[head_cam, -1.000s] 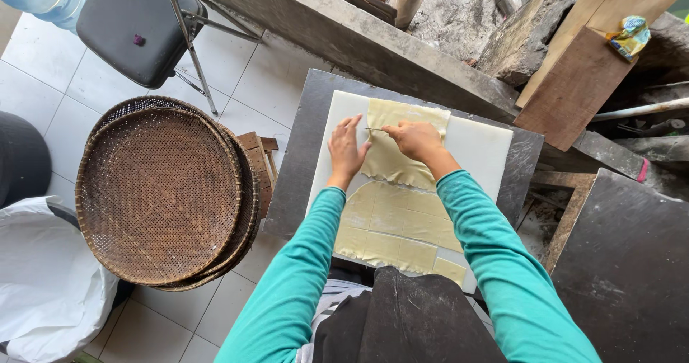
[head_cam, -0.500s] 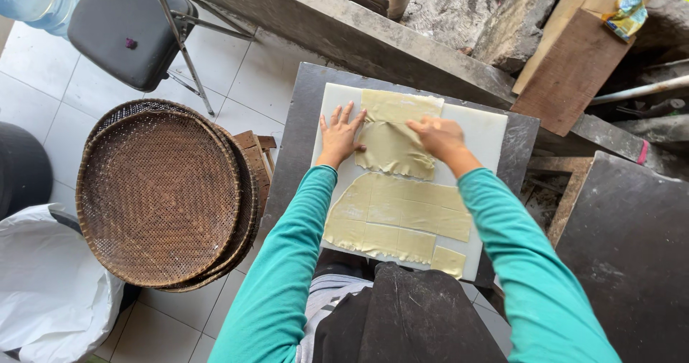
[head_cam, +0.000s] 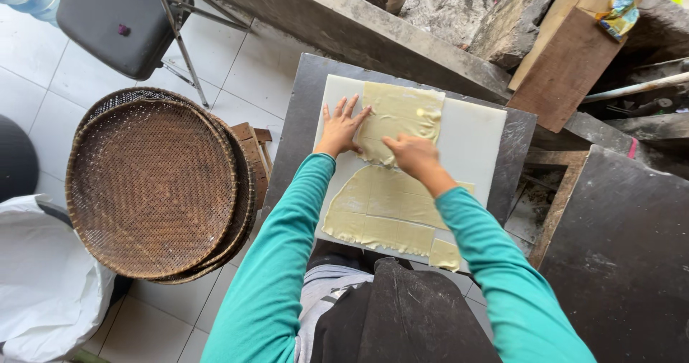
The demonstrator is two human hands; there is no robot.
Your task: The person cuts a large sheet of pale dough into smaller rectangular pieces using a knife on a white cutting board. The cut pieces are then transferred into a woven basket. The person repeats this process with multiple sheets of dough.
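Observation:
A white cutting board (head_cam: 474, 144) lies on a dark table (head_cam: 298, 130). On it sit thin pale yellow dough sheets: a far piece (head_cam: 405, 112) and a near piece (head_cam: 384, 209) marked with cut lines. My left hand (head_cam: 341, 128) lies flat with fingers spread on the board, touching the far piece's left edge. My right hand (head_cam: 410, 153) presses on the near edge of that far piece with its fingers curled down. A small cut scrap (head_cam: 445, 254) rests at the board's near right corner. Both sleeves are teal.
Stacked round woven trays (head_cam: 154, 184) rest on a wooden stool to the left. A grey folding chair (head_cam: 118, 19) stands at the far left, a white bag (head_cam: 43, 284) at lower left. Wooden planks (head_cam: 567, 69) and dark slabs (head_cam: 624, 255) crowd the right.
Both hands have slid toward the left of the far dough piece. That piece lay crumpled under them before and now lies flatter. The camera has shifted slightly.

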